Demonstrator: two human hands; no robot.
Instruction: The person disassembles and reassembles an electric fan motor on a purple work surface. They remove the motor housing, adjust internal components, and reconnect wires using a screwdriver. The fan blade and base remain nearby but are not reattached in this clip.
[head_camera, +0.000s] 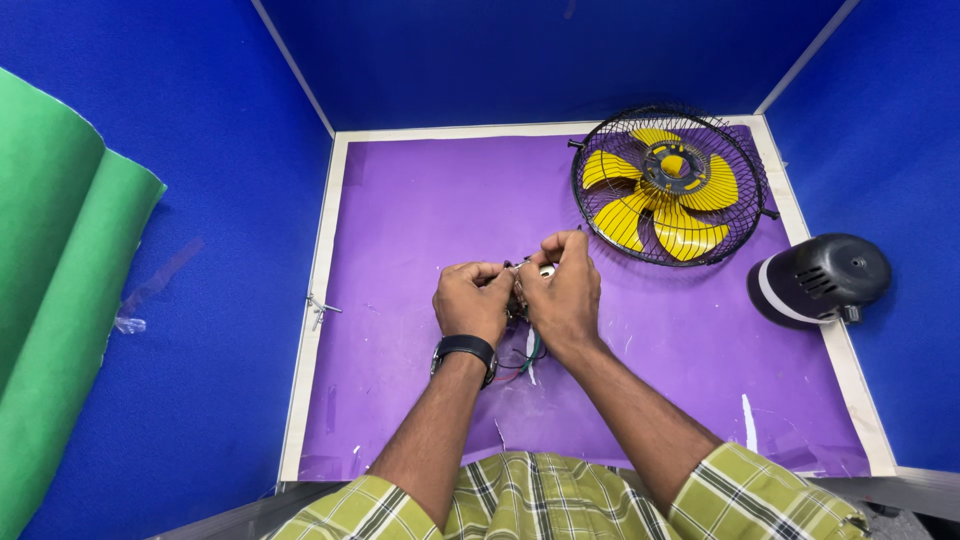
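Left hand (472, 301): curled shut, fingers pinching one side of a small wired part (522, 300); black watch (464, 350) on the wrist.
Right hand (563, 292): closed too, thumb and fingertips pressed on the same part from the other side.
Hidden: most of the small wired part, buried between both hands; shape and kind impossible to make out.
Showing: a pale metallic bit at the fingertips, dark body in the gap, thin red, green and white wires (527, 355) hanging below.
Place: held just above the middle of the purple mat (420, 210).
Beyond: yellow-bladed fan in black wire cage (668, 184) lying flat at the mat's far right; black motor housing (818, 279) beside it, partly off the mat; small metal clip (320, 308) on the left rim.
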